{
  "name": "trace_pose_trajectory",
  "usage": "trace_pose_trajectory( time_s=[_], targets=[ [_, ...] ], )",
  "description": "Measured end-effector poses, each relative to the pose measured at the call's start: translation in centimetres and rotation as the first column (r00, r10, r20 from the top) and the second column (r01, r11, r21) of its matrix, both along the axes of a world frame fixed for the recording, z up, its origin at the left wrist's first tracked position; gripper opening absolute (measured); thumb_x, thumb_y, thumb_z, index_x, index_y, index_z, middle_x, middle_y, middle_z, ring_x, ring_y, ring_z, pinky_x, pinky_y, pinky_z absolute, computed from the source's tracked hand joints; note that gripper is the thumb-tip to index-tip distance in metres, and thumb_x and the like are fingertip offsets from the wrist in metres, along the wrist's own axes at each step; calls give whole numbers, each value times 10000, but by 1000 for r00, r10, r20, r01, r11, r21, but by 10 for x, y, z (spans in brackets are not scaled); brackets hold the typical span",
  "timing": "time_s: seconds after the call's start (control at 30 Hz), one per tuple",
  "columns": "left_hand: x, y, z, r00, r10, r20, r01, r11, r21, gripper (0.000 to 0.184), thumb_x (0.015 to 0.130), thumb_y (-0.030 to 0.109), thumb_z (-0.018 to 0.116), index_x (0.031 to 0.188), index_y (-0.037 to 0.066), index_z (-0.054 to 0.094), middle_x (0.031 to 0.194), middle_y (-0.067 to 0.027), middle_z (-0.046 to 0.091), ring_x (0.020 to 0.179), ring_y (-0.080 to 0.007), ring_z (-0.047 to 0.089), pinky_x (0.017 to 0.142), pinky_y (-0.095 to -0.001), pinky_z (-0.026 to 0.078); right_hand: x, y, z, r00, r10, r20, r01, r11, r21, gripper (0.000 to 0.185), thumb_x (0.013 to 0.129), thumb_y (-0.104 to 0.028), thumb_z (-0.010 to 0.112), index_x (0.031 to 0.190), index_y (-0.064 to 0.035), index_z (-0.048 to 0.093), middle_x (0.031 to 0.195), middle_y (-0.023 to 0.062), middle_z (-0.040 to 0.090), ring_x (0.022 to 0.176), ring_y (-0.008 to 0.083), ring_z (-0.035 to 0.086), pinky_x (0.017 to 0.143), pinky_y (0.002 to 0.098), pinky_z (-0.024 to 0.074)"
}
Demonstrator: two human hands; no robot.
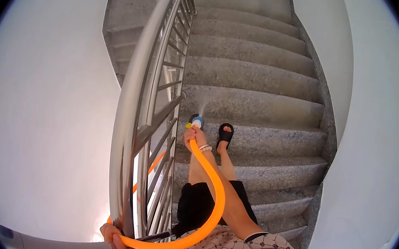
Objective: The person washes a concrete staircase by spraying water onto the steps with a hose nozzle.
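My right hand (195, 136) is wrapped round a hose spray nozzle (197, 122) with blue, white and yellow parts. A fine spray of water leaves its tip toward the stairs ahead. From the nozzle an orange hose (220, 193) bends in a wide loop past my right forearm and down to the lower left. There my left hand (115, 240) is closed round the hose, beside the metal handrail (132, 94). Part of the hose also shows behind the railing bars. A light beaded bracelet (205, 148) circles my right wrist.
Grey stone steps (257, 75) run up ahead, with a white wall (375, 141) on the right. Metal railing bars line the left side. My foot in a black sandal (226, 133) stands on a step, right of the nozzle.
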State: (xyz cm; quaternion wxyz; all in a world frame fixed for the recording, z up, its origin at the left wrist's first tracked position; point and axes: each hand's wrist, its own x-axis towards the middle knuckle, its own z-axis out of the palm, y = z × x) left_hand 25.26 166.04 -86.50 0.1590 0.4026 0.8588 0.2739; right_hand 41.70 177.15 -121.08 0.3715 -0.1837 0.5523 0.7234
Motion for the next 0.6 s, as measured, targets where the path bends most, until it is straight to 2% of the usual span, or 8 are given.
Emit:
trace_pose_trajectory(
  time_s=[0.07,0.1,0.23,0.33,0.4,0.47,0.6],
  targets=[
    [3,2,2,1000,-2,1,2,1000,-12,257,808,274,261,615,106,265,652,-30,237,565,-96,289,522,-207,282,11,4,-2,995,21,98,-19,1000,-20,294,867,-255,379,635,-75,387,493,-15,379,375,77,384,349,185,350],
    [3,2,4,1000,-9,3,10,1000,-24,255,810,272,253,617,105,265,664,-32,238,577,-96,294,532,-206,293,16,5,-3,993,31,116,-29,999,-14,253,852,-241,420,646,-97,390,479,-28,376,373,65,370,339,185,339],
    [7,5,4,1000,-25,-8,25,1000,-14,260,813,281,251,619,108,255,652,-28,226,570,-101,288,532,-204,290,39,6,-9,978,8,207,-2,1000,-26,265,855,-258,406,638,-108,393,474,-36,380,368,59,366,331,186,335],
    [5,3,9,999,-12,34,15,995,-99,248,800,276,282,622,105,266,649,-39,237,600,-150,306,567,-244,320,60,9,-9,960,33,279,-17,998,-59,267,852,-249,399,626,-109,390,470,-39,378,363,59,363,331,187,332],
    [3,1,5,1000,-15,-2,15,998,-61,261,800,290,279,616,105,264,634,-35,235,584,-145,302,544,-247,296,72,8,-8,966,2,259,14,998,-59,266,848,-239,393,617,-107,381,469,-40,371,362,59,360,335,188,326],
    [1,1,4,999,-40,-7,39,998,-56,268,800,294,280,611,106,261,626,-35,236,579,-142,301,537,-251,285,81,6,-6,886,19,463,13,998,-66,263,840,-227,425,611,-108,375,470,-42,367,360,66,356,337,180,320],
    [5,3,3,998,-55,8,55,998,5,282,801,297,285,593,108,268,597,-32,238,566,-134,296,533,-267,259,79,-1,21,894,18,447,10,998,-60,271,842,-238,413,603,-117,367,477,-37,359,366,66,352,341,186,316]
  ],
)
